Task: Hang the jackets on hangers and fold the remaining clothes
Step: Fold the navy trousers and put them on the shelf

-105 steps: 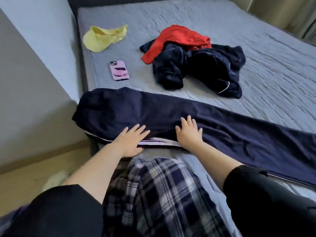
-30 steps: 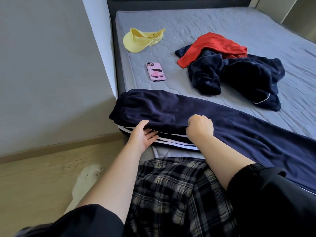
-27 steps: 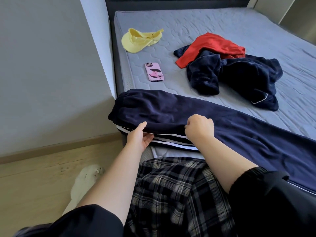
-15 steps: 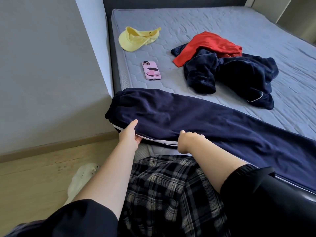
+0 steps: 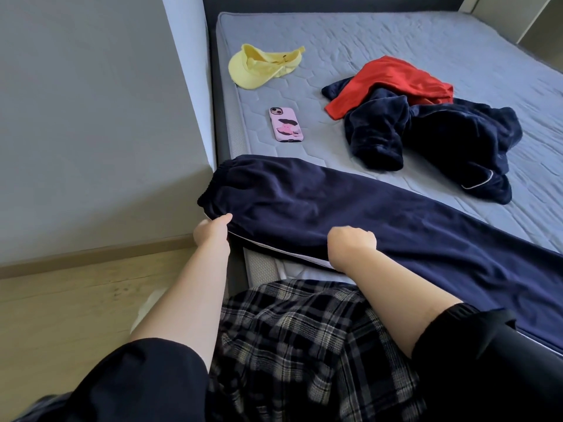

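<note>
White-striped navy trousers [image 5: 335,208] are being pinched at the bed [image 5: 411,38] edge by left grip [image 5: 211,233] and right grip [image 5: 350,242], fingertips being hidden.

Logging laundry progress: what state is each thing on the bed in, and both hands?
navy trousers: spread flat, unfolded.
left hand: pinches the trousers' near edge.
right hand: curled round the trousers' near edge.
navy heap: crumpled, unfolded.
red garment: crumpled, partly on the navy heap.
yellow visor: lying loose.
phone: face down.
</note>
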Motion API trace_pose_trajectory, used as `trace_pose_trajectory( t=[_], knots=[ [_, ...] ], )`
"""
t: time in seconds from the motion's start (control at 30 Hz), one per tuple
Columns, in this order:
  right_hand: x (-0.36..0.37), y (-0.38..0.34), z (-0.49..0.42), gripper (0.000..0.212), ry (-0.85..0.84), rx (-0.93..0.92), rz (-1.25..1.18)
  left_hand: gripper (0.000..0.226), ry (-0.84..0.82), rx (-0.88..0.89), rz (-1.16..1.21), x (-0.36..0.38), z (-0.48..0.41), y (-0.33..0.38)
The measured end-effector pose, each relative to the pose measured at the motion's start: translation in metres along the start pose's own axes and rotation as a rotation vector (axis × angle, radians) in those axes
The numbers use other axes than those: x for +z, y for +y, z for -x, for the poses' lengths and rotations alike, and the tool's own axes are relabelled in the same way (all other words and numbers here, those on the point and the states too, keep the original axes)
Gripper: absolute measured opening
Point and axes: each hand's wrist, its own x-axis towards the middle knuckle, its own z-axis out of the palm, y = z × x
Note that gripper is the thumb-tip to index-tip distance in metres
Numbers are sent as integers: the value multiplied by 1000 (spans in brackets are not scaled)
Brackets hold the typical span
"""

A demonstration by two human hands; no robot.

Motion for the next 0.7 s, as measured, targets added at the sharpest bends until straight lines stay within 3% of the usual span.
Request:
trace_pose_trajectory(
  t=[0.1,0.13,0.17,0.23,0.27,0.33,0.43,0.5,0.57,0.63,0.7],
  knots=[
    [-3,-8,-8,24,363,-108,-165,38,-141,-124,73,1,-8,4],
    [0,-13,-10,34,332,-156,-201,39,-190,-163,112,1,-8,7],
    [6,-19,-11,49,170,-207,-210,37,-231,-194,125,1,-10,9],
    [19,-33,-10,72,-346,-261,-107,31,-271,-253,107,0,-13,13],
    [24,-37,-12,77,-488,-264,-75,30,-271,-284,96,-1,-15,15],
    [25,-39,-20,72,-491,-254,-164,31,-237,-326,82,-2,-18,18],
    [17,-37,-29,50,-183,-176,-513,22,-206,-305,134,2,-14,25],
    [10,-31,-33,43,-43,-69,-696,14,-196,-206,242,9,-5,31],
    [6,-23,-37,41,-13,52,-838,10,-139,-47,302,18,12,37],
    [2,-12,-42,40,0,166,-1022,5,-29,240,201,29,31,40],
    [1,4,-43,39,19,285,-1312,19,16,586,4,40,55,40]
  ],
)
